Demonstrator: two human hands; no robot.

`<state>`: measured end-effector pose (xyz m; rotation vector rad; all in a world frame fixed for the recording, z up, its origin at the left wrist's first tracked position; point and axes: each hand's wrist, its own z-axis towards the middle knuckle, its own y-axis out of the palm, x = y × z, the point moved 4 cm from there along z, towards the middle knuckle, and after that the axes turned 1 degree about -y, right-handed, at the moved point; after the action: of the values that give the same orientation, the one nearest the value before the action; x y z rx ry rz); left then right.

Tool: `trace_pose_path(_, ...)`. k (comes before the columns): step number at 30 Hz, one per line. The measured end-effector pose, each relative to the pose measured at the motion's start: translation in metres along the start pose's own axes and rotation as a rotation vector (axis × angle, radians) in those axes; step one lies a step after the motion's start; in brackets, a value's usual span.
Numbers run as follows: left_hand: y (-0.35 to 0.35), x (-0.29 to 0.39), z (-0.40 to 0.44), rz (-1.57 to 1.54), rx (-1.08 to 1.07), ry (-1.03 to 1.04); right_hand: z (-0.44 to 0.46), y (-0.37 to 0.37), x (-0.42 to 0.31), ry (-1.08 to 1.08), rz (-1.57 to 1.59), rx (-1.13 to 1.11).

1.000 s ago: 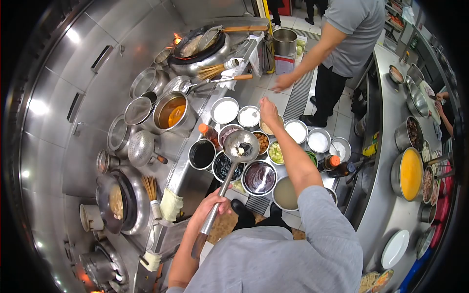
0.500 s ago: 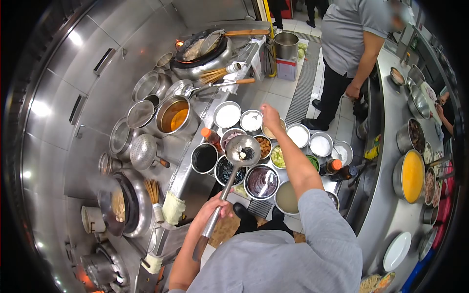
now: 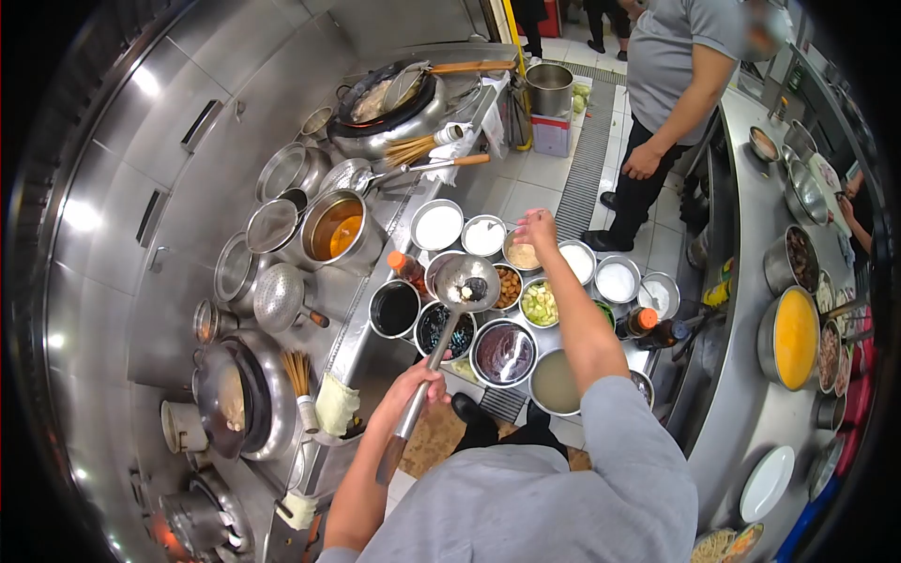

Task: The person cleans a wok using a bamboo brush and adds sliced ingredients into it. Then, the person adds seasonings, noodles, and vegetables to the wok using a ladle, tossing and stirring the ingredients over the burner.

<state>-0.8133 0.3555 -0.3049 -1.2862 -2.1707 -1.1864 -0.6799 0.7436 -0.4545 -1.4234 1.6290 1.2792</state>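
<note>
My left hand [image 3: 421, 387] is wrapped round the handle of a long metal ladle [image 3: 466, 282]. Its bowl holds a dark sauce with a pale lump and hangs over the seasoning pots. Above a pot of pale tan granules [image 3: 522, 252], my right hand [image 3: 537, 228] has its fingers drawn together; what they hold, if anything, is too small to tell. Nearby stand a pot of white powder [image 3: 484, 235], a pot of chopped green pieces [image 3: 540, 304], a pot of brown pieces [image 3: 507, 285] and a pot of dark red sauce [image 3: 504, 353].
Two woks, one at the back [image 3: 387, 98] and one at the lower left [image 3: 225, 399], sit on the range. A stockpot [image 3: 340, 231] holds orange liquid. A co-worker [image 3: 671, 84] stands at the back right beside a steel counter with a yellow-filled bowl [image 3: 793, 339].
My right hand has moved right, from beside the white powder pot to above the tan granules. The ladle stays nearly in place. The co-worker's arm has swung back and now hangs bent.
</note>
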Motion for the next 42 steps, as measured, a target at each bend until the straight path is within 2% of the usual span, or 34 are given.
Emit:
trace_pose_path(3,-0.005,0.002,0.013,-0.033,-0.025,-0.005,-0.024,-0.002,-0.038,-0.059,0.039,-0.086)
trace_pose_path(5,-0.007,0.002,0.024,-0.05,-0.031,0.004,-0.048,0.001,-0.066,-0.249,-0.092,-0.211)
trace_pose_path(7,-0.007,0.006,0.03,-0.072,-0.03,0.03,-0.068,-0.009,-0.091,-0.705,-0.58,-0.067)
trace_pose_path(9,-0.003,0.005,0.034,-0.105,-0.054,0.007,-0.075,-0.016,-0.094,-0.965,-0.832,0.17)
trace_pose_path(11,-0.004,0.003,0.032,-0.111,-0.063,0.05,-0.057,-0.023,-0.063,-0.629,-1.134,0.075)
trace_pose_path(14,0.005,-0.006,0.01,-0.263,-0.22,0.068,-0.035,-0.037,0.002,-0.735,-1.15,-0.068)
trace_pose_path(15,0.011,-0.005,-0.006,-0.266,-0.226,0.092,-0.053,-0.024,-0.012,-0.752,-1.148,-0.087)
trace_pose_path(17,0.02,-0.006,-0.037,-0.271,-0.236,0.129,-0.106,-0.031,-0.048,-0.724,-1.046,0.169)
trace_pose_path(18,0.02,-0.01,-0.053,-0.269,-0.251,0.125,-0.13,-0.035,-0.059,-0.823,-0.991,0.188)
trace_pose_path(20,0.012,-0.018,-0.084,-0.323,-0.223,0.157,-0.163,-0.046,-0.052,-0.886,-0.764,0.1)
trace_pose_path(21,0.014,-0.019,-0.104,-0.312,-0.175,0.173,-0.212,-0.041,-0.064,-0.429,-0.571,-0.05)
trace_pose_path(23,0.003,-0.028,-0.138,-0.372,-0.212,0.213,-0.268,-0.034,-0.046,-0.544,-0.479,-0.242)
trace_pose_path(24,-0.001,-0.031,-0.159,-0.377,-0.177,0.237,-0.314,-0.022,-0.053,-0.375,-0.469,-0.455)
trace_pose_path(25,-0.01,-0.037,-0.178,-0.393,-0.147,0.247,-0.349,-0.01,-0.041,-0.174,-0.321,-0.651)
trace_pose_path(28,-0.037,-0.052,-0.239,-0.428,-0.101,0.274,-0.468,0.037,-0.016,-0.036,-0.29,-1.086)
trace_pose_path(29,-0.049,-0.056,-0.257,-0.447,-0.064,0.295,-0.505,0.054,0.003,0.173,-0.244,-1.196)
trace_pose_path(31,-0.073,-0.061,-0.289,-0.418,-0.05,0.321,-0.584,0.092,0.025,0.355,-0.202,-1.383)
trace_pose_path(33,-0.1,-0.063,-0.32,-0.416,0.041,0.407,-0.66,0.126,0.042,0.541,-0.005,-1.438)
trace_pose_path(35,-0.121,-0.062,-0.341,-0.362,0.087,0.459,-0.727,0.16,0.037,0.855,0.183,-1.21)
trace_pose_path(36,-0.139,-0.062,-0.348,-0.343,0.167,0.524,-0.748,0.177,0.035,0.85,0.184,-1.201)
trace_pose_path(38,-0.172,-0.058,-0.357,-0.265,0.343,0.646,-0.779,0.214,0.03,0.96,0.407,-1.193)
trace_pose_path(40,-0.231,-0.044,-0.351,-0.056,0.294,0.634,-0.781,0.257,0.061,0.97,0.471,-1.216)
trace_pose_path(41,-0.209,-0.029,-0.364,-0.193,0.409,0.511,-0.775,0.281,0.081,0.95,0.633,-1.332)
trace_pose_path(42,-0.186,-0.016,-0.38,-0.347,0.527,0.4,-0.772,0.299,0.078,1.146,0.648,-1.26)
